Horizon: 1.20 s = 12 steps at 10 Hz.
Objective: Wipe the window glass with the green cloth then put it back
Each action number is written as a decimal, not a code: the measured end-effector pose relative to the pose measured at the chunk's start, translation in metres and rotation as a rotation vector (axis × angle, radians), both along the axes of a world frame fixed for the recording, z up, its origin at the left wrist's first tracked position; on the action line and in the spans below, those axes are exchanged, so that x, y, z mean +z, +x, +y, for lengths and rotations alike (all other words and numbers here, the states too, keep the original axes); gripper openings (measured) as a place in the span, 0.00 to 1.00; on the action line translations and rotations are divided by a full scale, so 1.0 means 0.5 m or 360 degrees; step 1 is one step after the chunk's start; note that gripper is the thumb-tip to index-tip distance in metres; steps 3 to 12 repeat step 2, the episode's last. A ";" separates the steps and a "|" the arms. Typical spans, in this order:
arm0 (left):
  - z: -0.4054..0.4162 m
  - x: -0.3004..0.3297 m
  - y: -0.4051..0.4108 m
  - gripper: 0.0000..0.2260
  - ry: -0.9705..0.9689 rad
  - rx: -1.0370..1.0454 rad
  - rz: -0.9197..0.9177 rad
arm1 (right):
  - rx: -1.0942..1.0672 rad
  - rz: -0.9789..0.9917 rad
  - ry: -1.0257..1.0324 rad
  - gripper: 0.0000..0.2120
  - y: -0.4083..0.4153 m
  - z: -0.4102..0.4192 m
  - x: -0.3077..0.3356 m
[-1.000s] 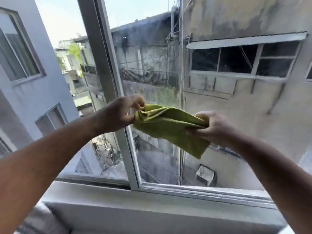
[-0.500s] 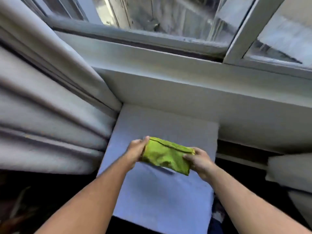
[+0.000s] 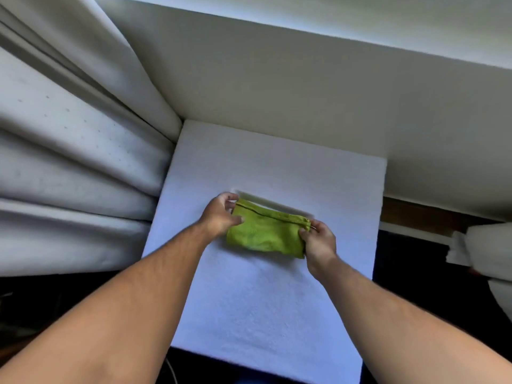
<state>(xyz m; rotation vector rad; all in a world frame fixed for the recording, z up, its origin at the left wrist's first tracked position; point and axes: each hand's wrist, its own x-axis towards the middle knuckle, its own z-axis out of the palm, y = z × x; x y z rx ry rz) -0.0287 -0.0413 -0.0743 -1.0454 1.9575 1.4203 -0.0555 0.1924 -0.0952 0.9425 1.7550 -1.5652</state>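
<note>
**Folded green cloth held at both ends over the white foam block**

The green cloth (image 3: 264, 232) is folded into a compact rectangle with a dark seam running along its far edge. It sits over the middle of the white foam block (image 3: 277, 300), either resting on the block's top face or just above it; a narrow shadow lies on the block just behind the cloth, and contact cannot be told for certain.

The left hand (image 3: 220, 214) pinches the cloth's left end, thumb on the near side and fingers curled over the far corner. The right hand (image 3: 318, 243) is closed on the cloth's right end, thumb and fingers gripping the fold at the seam corner. Both bare forearms reach in from the near edge of the view across the block.

To the left of the block, pale curtain folds (image 3: 77, 162) hang in thick pleats, touching the block's far left corner. Behind the block rises a plain cream wall (image 3: 277, 92), topped by a white sill (image 3: 360, 26). To the right of the block, a white padded object (image 3: 487, 250) shows partly at the edge of the view.
</note>
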 end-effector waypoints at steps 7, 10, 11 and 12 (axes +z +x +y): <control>0.056 0.003 0.048 0.24 -0.0707 -0.0473 -0.0031 | 0.0574 0.0395 0.0471 0.20 0.008 0.035 0.048; 0.056 0.003 0.048 0.24 -0.0707 -0.0473 -0.0031 | 0.0574 0.0395 0.0471 0.20 0.008 0.035 0.048; 0.056 0.003 0.048 0.24 -0.0707 -0.0473 -0.0031 | 0.0574 0.0395 0.0471 0.20 0.008 0.035 0.048; 0.056 0.003 0.048 0.24 -0.0707 -0.0473 -0.0031 | 0.0574 0.0395 0.0471 0.20 0.008 0.035 0.048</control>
